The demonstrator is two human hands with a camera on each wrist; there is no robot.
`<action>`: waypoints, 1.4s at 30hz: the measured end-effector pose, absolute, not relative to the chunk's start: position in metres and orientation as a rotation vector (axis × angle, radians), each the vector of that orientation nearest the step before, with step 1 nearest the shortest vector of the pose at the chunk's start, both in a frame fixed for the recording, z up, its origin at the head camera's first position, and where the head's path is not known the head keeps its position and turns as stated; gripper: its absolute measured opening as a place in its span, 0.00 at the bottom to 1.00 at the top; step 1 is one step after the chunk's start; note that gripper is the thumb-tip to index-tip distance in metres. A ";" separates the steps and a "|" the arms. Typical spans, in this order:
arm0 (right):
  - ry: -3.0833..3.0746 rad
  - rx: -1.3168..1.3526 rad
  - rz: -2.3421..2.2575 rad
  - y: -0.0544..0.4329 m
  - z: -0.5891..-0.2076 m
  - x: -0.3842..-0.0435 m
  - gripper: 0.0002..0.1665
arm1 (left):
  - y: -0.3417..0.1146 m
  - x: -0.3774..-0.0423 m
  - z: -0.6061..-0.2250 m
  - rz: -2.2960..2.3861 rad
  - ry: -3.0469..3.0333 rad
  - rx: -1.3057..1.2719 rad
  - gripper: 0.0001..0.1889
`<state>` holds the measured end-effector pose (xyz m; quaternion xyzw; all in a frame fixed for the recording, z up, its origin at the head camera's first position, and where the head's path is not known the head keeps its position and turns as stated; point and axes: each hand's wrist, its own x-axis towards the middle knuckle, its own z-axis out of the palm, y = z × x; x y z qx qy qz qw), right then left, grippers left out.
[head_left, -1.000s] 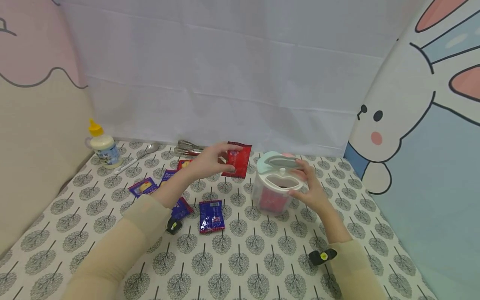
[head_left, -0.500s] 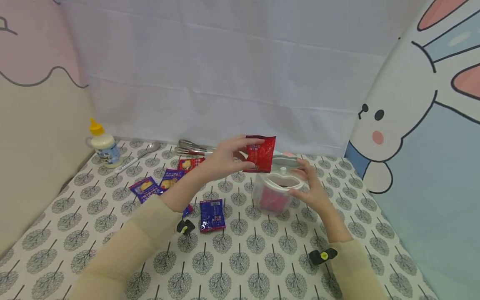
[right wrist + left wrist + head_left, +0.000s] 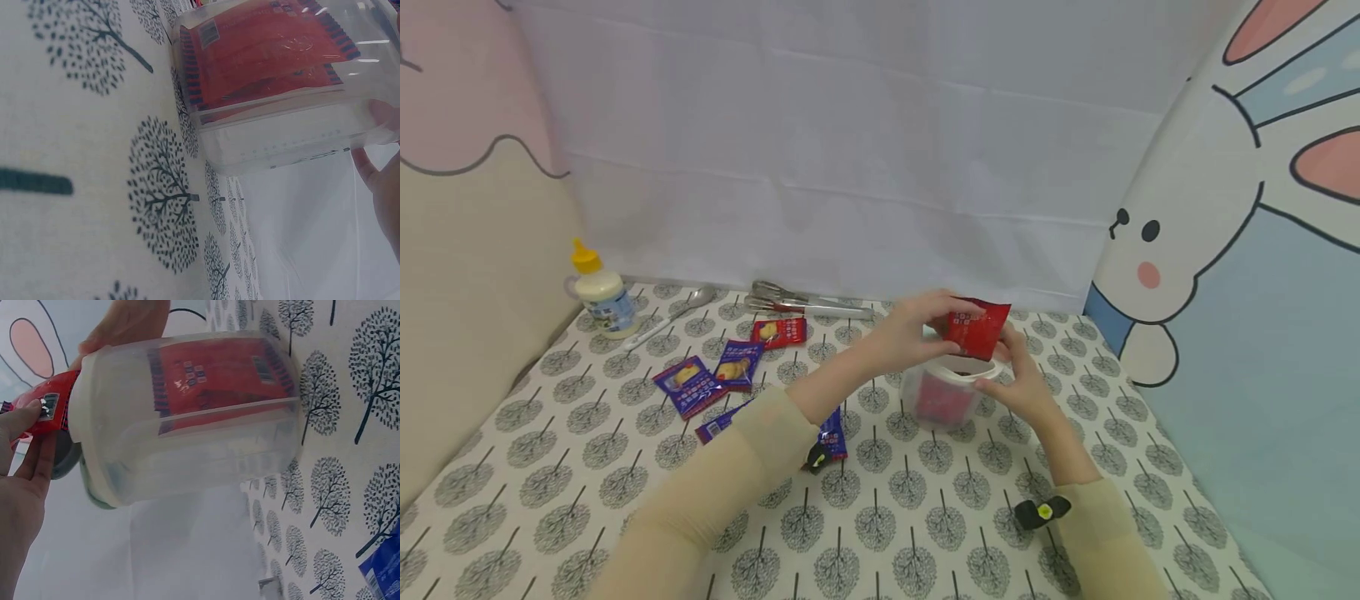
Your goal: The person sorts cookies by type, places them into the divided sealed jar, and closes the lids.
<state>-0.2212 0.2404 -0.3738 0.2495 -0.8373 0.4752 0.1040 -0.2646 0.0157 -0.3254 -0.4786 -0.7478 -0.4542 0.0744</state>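
My left hand (image 3: pixel 913 337) pinches a red snack packet (image 3: pixel 983 332) between thumb and fingers. The packet is tilted, its lower end right at the mouth of a clear plastic container (image 3: pixel 951 398). My right hand (image 3: pixel 1024 379) holds that container by its upper rim from the right side, thumb in front. Red packets (image 3: pixel 262 53) show through the container wall; in the left wrist view one packet (image 3: pixel 212 381) stands against the side. The container's flip lid is raised, mostly hidden behind the held packet and left hand in the head view.
Left on the tree-print tablecloth lie several blue packets (image 3: pixel 689 386) and a red packet (image 3: pixel 778 333). Metal tongs (image 3: pixel 835 309) and a whisk-like metal end lie behind. A spoon (image 3: pixel 670 317) and a yellow-capped bottle (image 3: pixel 604 296) are far left. A white curtain (image 3: pixel 850 167) hangs behind.
My left hand has carried the red packet rightward, then down to the container's mouth. My right hand has kept its hold on the container.
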 end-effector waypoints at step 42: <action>-2.436 0.802 1.371 0.241 -0.375 -0.221 0.51 | -0.006 -0.248 -0.361 -1.050 -2.460 -1.463 0.34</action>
